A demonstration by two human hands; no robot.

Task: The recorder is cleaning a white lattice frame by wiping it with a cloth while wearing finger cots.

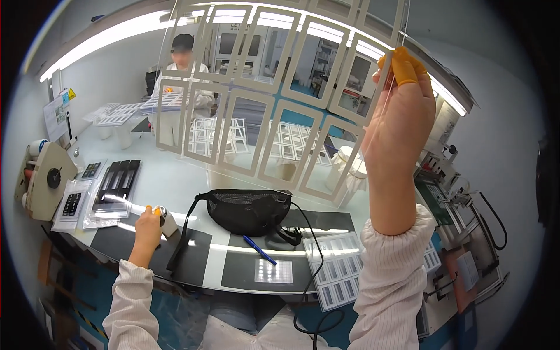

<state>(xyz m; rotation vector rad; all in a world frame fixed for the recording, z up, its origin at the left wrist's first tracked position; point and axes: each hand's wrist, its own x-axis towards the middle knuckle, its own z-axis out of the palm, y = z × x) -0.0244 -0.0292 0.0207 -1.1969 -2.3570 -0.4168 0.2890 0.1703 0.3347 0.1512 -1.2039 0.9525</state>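
Observation:
My right hand, with orange finger cots on its fingertips, is raised high and pinches the right edge of a large clear sheet. White rectangular outlines in rows cover this sheet, and the room shows through it. Low over the left part of the table, my left hand is closed, also with orange finger cots, around the side of a small white and dark object. Its exact kind is not clear. To the right of that object lies a black mesh waist pouch with its strap trailing on the table.
A blue pen and a small gridded sheet lie near the front edge. More framed sheets overhang it at right. Black strips and a cream machine are at left. Across the table sits a person. Equipment stands at right.

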